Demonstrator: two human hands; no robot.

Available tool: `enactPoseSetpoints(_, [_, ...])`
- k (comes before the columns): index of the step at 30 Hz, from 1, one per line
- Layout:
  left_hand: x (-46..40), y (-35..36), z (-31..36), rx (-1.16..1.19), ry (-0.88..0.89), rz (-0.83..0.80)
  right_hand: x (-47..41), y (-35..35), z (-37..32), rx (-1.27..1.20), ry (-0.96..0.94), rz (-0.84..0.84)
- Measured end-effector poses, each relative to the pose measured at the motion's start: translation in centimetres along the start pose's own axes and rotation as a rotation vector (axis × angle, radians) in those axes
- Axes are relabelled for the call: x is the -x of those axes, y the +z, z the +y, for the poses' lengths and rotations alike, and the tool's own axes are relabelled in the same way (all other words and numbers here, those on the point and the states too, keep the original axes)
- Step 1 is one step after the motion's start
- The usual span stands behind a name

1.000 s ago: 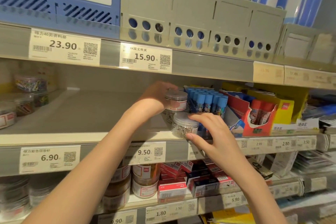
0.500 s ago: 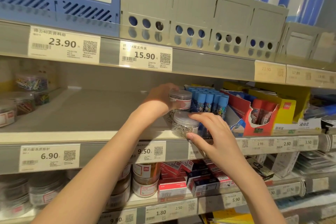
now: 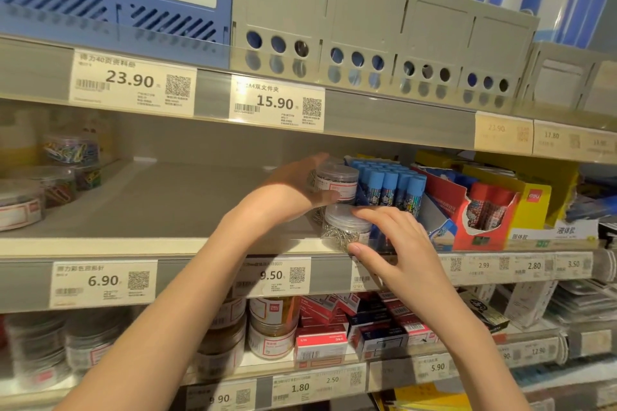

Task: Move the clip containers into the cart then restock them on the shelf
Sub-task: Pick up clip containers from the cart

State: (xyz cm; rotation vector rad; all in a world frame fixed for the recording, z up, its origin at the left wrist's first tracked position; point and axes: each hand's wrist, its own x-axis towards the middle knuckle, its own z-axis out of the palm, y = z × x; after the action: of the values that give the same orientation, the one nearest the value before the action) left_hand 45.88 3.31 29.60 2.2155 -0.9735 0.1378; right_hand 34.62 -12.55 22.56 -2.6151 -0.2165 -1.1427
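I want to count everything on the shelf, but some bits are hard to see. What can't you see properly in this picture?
All in the head view:
- Upper clip container: its left side is hidden by the left hand.
- Lower clip container: its right part is covered by the right hand.
- Jars at far left: blurred, and cut off by the picture's edge.
- Right-hand price tags: too blurred to read surely.
- The cart: not in the picture.

Clear glossy plastic clip containers (image 3: 337, 182) of shiny metal clips, on a smooth matt grey shelf (image 3: 167, 203).
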Motion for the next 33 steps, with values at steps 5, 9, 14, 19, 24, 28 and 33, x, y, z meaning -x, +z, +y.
enactPoseSetpoints(5, [5.3,-2.3,-1.1,-0.053,0.125,0.063,0.2,0.0,-0.1,0.093,-0.025,-0.014])
enactPoseSetpoints(9, [7.9,-1.8,-2.1,-0.162,0.165,0.041,0.8,0.1,-0.4,0.159,-0.019,-0.013])
enactPoseSetpoints(14, [10.9,-0.6,-2.8,-0.192,0.314,0.209,3.1,-0.3,-1.3,0.151,0.018,0.036])
enactPoseSetpoints(19, [14.7,1.8,-3.9,-0.171,0.503,0.272,7.0,0.3,-3.2,0.187,0.089,0.043])
enactPoseSetpoints(24, [16.5,5.8,-5.3,-0.161,0.559,0.145,12.1,1.7,-4.8,0.199,0.245,-0.054])
enactPoseSetpoints(28, [17.7,9.3,-6.0,-0.191,0.609,0.037,17.4,2.3,-5.3,0.26,0.406,-0.162])
enactPoseSetpoints(33, [18.9,14.0,-5.8,-0.131,0.659,-0.124,23.7,1.2,-6.0,0.355,0.587,-0.216])
